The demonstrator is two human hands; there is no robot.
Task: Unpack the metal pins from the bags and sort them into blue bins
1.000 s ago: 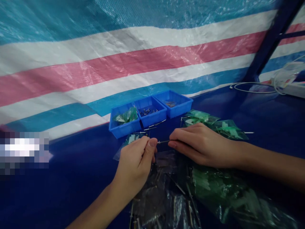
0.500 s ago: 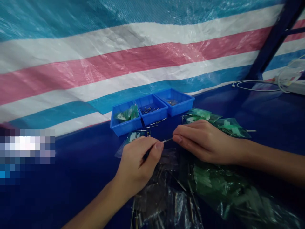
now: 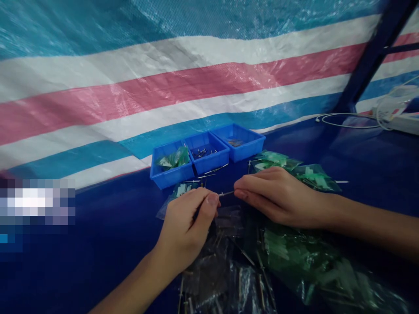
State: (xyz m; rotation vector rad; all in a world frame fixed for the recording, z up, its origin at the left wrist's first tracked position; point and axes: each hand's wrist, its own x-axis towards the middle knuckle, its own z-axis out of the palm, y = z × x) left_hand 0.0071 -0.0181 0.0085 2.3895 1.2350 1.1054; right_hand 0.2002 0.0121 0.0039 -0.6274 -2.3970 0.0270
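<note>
A thin metal rod (image 3: pixel 226 193) with a small pale collar spans the gap between my two hands. My left hand (image 3: pixel 190 222) pinches its left end between thumb and forefinger. The right end is in the closed fingertips of my right hand (image 3: pixel 278 196). Beneath and in front of the hands lie clear plastic bags (image 3: pixel 225 270) with metal rods in them. Green bags (image 3: pixel 304 257) with pale pieces lie below my right hand. More thin rods (image 3: pixel 212 171) rest on the blue surface just beyond my left hand.
Three joined blue bins (image 3: pixel 209 160) stand behind the hands, holding a green bag and small metal parts. Smaller green bags (image 3: pixel 314 176) lie beyond my right wrist. A white cable (image 3: pixel 350 126) is at the back right. A striped sheet (image 3: pixel 196 83) hangs behind.
Both hands have shifted slightly left in view, along with the bins and the background. A little more of the rod shows between the fingertips. Both hands keep their hold.
</note>
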